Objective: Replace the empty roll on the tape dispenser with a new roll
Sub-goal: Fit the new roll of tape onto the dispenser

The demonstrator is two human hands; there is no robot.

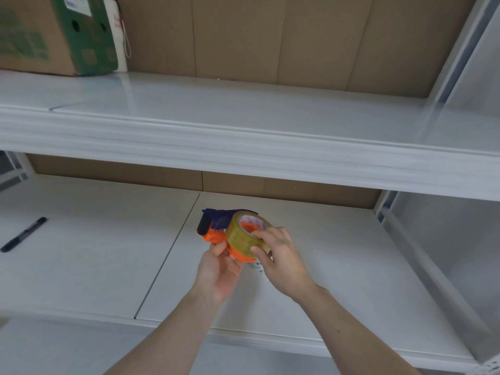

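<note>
An orange tape dispenser with a dark blue top and a black roller is held above the lower white shelf. My left hand grips it from below, by its handle. A yellowish clear tape roll sits over the dispenser's orange hub. My right hand holds that roll, thumb on its inner rim and fingers on its outer face. The lower part of the dispenser is hidden behind my hands.
A black marker pen lies on the lower shelf at the left. The upper white shelf juts out above the hands, with a cardboard box at its far left. A white upright bounds the shelf on the right.
</note>
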